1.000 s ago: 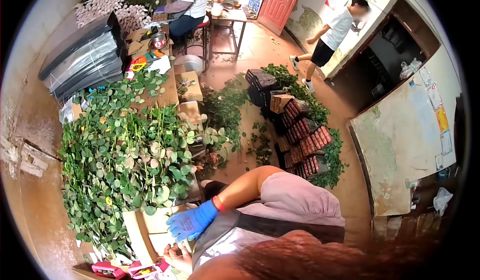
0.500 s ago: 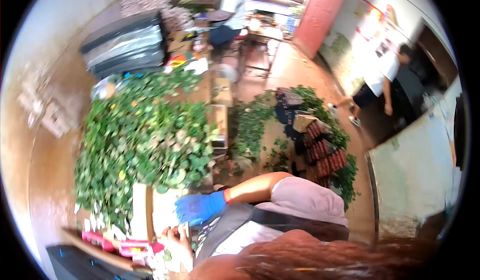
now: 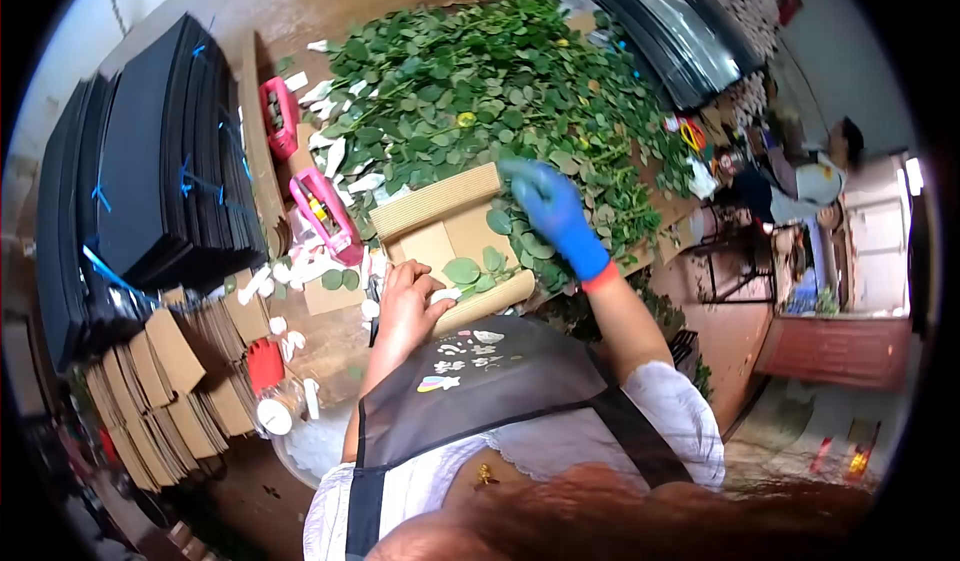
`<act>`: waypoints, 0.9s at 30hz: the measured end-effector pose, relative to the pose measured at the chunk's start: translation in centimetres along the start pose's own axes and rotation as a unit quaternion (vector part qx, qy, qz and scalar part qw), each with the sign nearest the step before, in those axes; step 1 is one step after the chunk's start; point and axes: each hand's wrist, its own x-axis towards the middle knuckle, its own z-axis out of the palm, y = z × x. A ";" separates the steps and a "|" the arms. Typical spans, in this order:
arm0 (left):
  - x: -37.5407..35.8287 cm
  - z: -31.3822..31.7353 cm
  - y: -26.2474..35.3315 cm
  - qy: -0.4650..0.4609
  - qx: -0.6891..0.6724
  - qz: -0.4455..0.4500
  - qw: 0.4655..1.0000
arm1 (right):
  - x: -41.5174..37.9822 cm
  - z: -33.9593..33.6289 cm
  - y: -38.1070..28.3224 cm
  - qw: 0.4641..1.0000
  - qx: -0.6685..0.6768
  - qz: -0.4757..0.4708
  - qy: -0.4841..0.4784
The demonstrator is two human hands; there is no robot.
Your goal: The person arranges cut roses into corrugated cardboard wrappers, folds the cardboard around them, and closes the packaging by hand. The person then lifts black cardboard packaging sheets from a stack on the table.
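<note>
My left hand, bare, rests at the left end of a corrugated cardboard sheet whose long edges curl up. Its thumb stands apart from the fingers. Close to the thumb, a leafy stem lies on the sheet, with something white at its near end. In a blue glove with a red cuff, my right hand is over the sheet's right end, beside the leaf pile. Its fingers are apart and somewhat blurred, and I see nothing in them. A large heap of green leafy stems covers the table beyond.
Two pink holders stand left of the sheet. Farther left are stacks of black boards and folded cardboard. A roll of tape lies near the table edge. Another person sits at the right.
My view has swung left, bringing the black boards and cardboard stacks into sight. My gloved right hand has moved from above the cardboard out to its far right end by the leaves.
</note>
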 end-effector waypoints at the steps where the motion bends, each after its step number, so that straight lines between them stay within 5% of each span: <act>1: 0.1 0.1 -0.1 -0.001 -0.002 -0.001 1.000 | 2.8 -0.3 1.9 1.000 -0.020 0.019 -0.013; 7: 0.1 -0.1 0.5 -0.012 0.006 -0.038 0.999 | 17.1 3.4 16.2 0.927 -0.337 -0.123 -0.108; 10: 0.6 0.2 1.4 -0.017 -0.009 -0.075 0.997 | 18.1 6.5 20.1 0.808 -0.544 -0.026 -0.224; 13: 0.6 0.7 2.1 0.001 -0.021 -0.113 0.993 | 15.6 7.7 23.3 0.809 -0.555 -0.129 -0.143; 16: 0.8 0.7 2.7 -0.006 -0.019 -0.132 0.991 | 15.4 3.3 18.5 0.787 -0.511 -0.096 -0.332; 19: 0.8 0.5 3.1 -0.012 -0.019 -0.141 0.990 | 16.3 -1.2 14.3 0.888 -0.395 0.078 -0.223; 22: 0.9 0.6 2.5 -0.018 -0.012 -0.128 0.992 | 14.9 -5.5 10.8 0.911 -0.361 -0.200 -0.017; 27: 1.0 -0.1 2.2 -0.035 0.000 -0.099 0.994 | 10.2 -9.2 2.4 0.934 -0.268 -0.222 -0.082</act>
